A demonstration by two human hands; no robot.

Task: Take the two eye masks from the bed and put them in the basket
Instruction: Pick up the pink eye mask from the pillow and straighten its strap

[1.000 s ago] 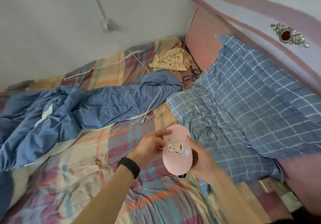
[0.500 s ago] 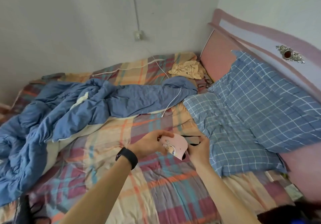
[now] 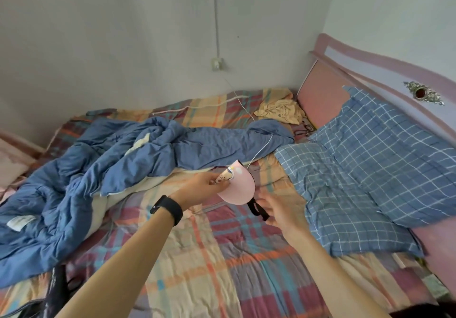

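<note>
One pink eye mask [image 3: 238, 185] is up off the bed, held in the air above the plaid sheet [image 3: 204, 263], just in front of the crumpled blue duvet [image 3: 103, 167]. The left hand [image 3: 198, 189] pinches its printed end between thumb and fingers, and the pink body curves away from the grip, folded or bowed rather than flat. The right hand [image 3: 280, 214], just below and to the right of the mask, has its fingers loosely curled around the black strap [image 3: 257, 209] that dangles from the mask's lower edge. It seems to be pinching the strap, though I cannot tell how firmly.

Judging by the way it bends and hangs, the mask is light, soft and floppy, with no stiffness to speak of and little risk of damage. The padded body gives the surest hold; the thin strap can catch on the bedding or slip, so gathering it against the body looks sensible. A second mask and the basket are not in view.
</note>
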